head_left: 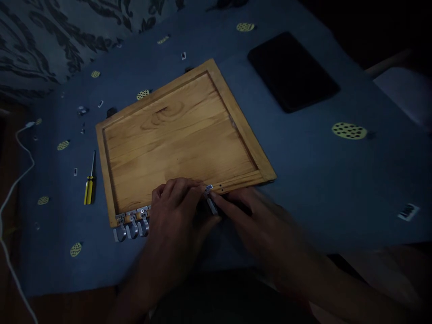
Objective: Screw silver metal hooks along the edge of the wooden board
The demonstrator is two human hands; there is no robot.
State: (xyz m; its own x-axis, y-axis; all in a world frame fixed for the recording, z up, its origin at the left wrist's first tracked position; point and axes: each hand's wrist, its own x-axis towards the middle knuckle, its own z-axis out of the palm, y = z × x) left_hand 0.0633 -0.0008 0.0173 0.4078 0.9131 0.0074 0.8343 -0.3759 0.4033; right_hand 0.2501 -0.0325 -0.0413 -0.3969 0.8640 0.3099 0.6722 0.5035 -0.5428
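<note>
A framed wooden panel lies flat on a blue cloth. Along its near edge runs a metal hook rail, with several silver hooks showing at the left. My left hand is curled over the rail and the panel edge, covering the rail's middle. Close beside it, my right hand has its fingertips on a metal hook at the rail's right end. Small dark holes show in the wood just right of there. Fingers of both hands hide how the end hook sits.
A yellow-handled screwdriver lies left of the panel. Small metal bits are scattered farther back. A dark tablet-like slab rests at the back right. A white cable runs down the left side. The light is dim.
</note>
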